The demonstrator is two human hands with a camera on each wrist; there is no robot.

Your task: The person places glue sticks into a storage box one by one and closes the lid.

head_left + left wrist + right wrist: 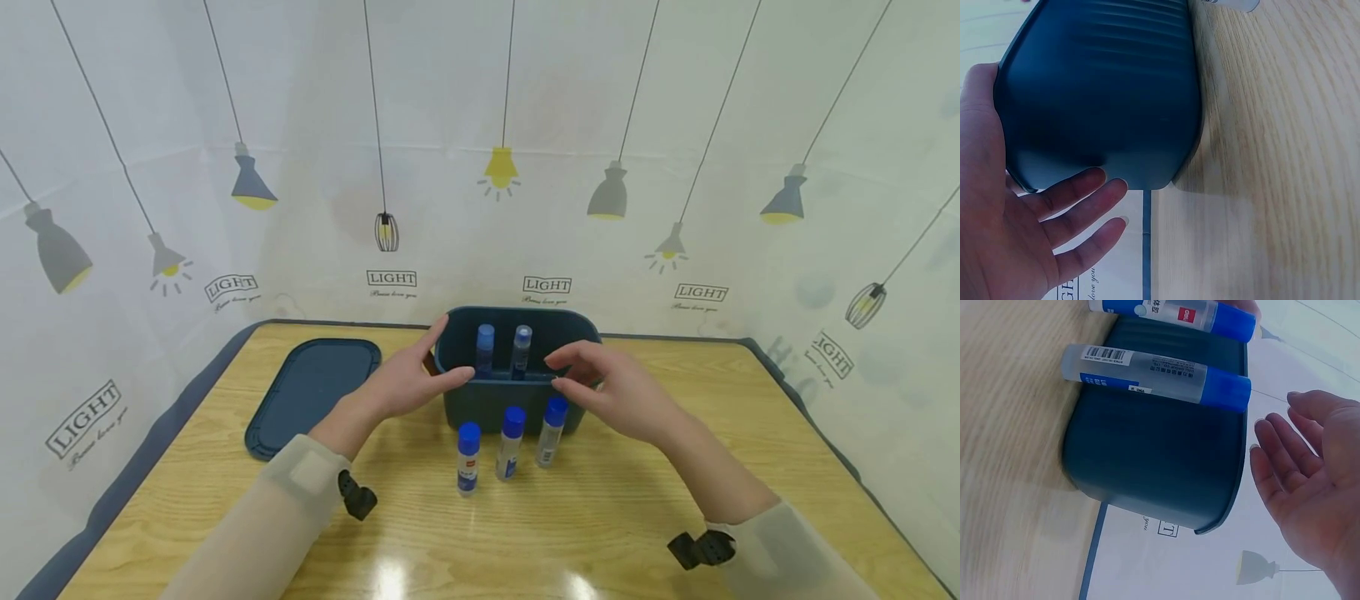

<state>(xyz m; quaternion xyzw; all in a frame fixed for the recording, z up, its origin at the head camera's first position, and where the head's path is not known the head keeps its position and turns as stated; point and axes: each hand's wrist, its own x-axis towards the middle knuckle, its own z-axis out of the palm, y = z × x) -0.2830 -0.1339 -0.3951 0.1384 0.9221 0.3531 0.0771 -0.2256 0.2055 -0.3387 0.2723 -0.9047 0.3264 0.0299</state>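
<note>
A dark blue plastic bin (pixel 491 395) stands towards the back of the table. My left hand (pixel 401 382) rests at its left end, thumb on the front rim and fingers spread along the end wall (pixel 1097 119). Over the right front rim hovers my right hand (pixel 626 393), loosely bent and holding nothing, thumb apart from the fingers. Two liquid glue bottles, a left one (pixel 485 346) and a right one (pixel 521 348), stand inside the bin. Three more blue-capped glue bottles stand in front: left (pixel 468 458), middle (pixel 510 446) and right (pixel 551 433).
A flat dark blue lid (pixel 322 383) lies on the wooden table (pixel 525 542) left of the bin. Behind the table hangs a pale backdrop (pixel 442 108) printed with lamps. Black wrist cameras sit on both sleeves.
</note>
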